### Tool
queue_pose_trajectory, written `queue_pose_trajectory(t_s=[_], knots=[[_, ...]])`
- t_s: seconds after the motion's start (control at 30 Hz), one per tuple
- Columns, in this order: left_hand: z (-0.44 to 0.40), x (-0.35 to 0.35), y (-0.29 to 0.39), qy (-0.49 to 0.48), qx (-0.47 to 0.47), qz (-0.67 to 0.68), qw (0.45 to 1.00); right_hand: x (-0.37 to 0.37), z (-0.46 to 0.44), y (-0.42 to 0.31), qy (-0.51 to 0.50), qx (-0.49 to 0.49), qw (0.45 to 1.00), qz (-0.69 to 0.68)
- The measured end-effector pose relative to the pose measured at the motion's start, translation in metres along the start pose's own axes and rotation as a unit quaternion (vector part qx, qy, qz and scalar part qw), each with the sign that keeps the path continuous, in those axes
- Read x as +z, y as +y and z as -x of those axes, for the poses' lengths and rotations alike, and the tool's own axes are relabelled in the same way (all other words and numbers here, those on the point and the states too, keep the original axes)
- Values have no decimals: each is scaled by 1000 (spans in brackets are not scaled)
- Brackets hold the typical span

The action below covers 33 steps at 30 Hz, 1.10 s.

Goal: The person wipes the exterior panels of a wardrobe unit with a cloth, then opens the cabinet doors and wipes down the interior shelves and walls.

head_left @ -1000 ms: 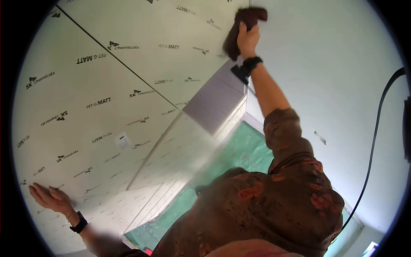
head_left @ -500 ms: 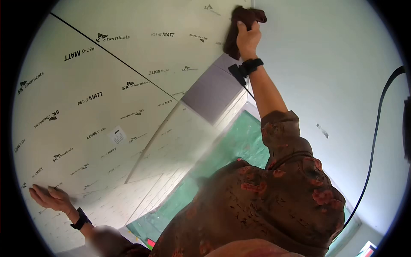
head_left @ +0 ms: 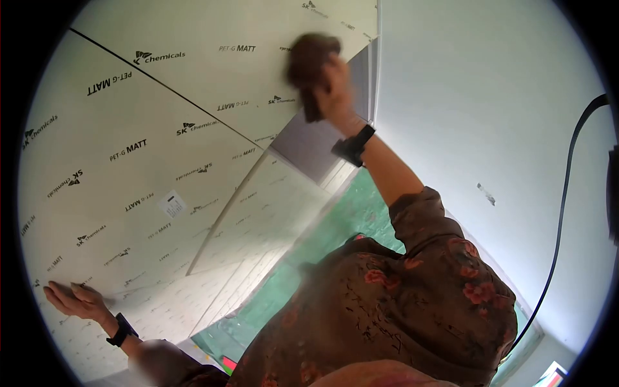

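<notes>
Apparently at the wiping step. Grasping bunched brown cloth [head_left: 312, 59] in right hand [head_left: 335, 93], over panel [head_left: 200, 155] near its upper right end, cloth's lower end overlapping grey face [head_left: 302, 149] in view; too blurred to confirm contact. Resting left hand [head_left: 78, 301] on panel, lower left, fingers extended, grasping nothing. Next, probably calls for pressing cloth flat, bracing with left hand.
</notes>
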<state>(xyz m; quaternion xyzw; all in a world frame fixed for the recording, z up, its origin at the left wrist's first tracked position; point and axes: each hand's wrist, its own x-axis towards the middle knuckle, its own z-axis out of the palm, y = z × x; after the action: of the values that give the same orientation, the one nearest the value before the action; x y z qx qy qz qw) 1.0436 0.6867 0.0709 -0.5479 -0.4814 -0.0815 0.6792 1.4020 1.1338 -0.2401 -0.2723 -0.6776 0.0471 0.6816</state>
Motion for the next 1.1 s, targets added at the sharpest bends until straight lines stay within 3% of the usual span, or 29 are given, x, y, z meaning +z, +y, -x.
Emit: queue_pose_trajectory(t_s=[0.07,0.13,0.3,0.43,0.67,0.9,1.0,1.1], knots=[[4,1,-6,-12,-9,-1,1000,-6,-14,26,58,92,992,56],[6,-1,-8,-29,-17,-1,999,-15,-26,52,80,253,964,14],[7,2,-13,-18,-14,-6,1000,-17,-33,95,112,286,951,-22],[14,5,-28,2,21,-30,999,-3,-21,51,120,273,954,-19],[37,7,-51,-21,13,-62,998,19,47,-100,-4,144,989,-26],[22,9,-59,-14,64,-18,998,36,106,-236,-128,131,977,-111],[36,13,-63,-50,-2,17,999,42,125,-278,-159,141,967,-137],[17,-2,-44,-55,41,-33,997,48,141,-303,-181,44,974,-132]])
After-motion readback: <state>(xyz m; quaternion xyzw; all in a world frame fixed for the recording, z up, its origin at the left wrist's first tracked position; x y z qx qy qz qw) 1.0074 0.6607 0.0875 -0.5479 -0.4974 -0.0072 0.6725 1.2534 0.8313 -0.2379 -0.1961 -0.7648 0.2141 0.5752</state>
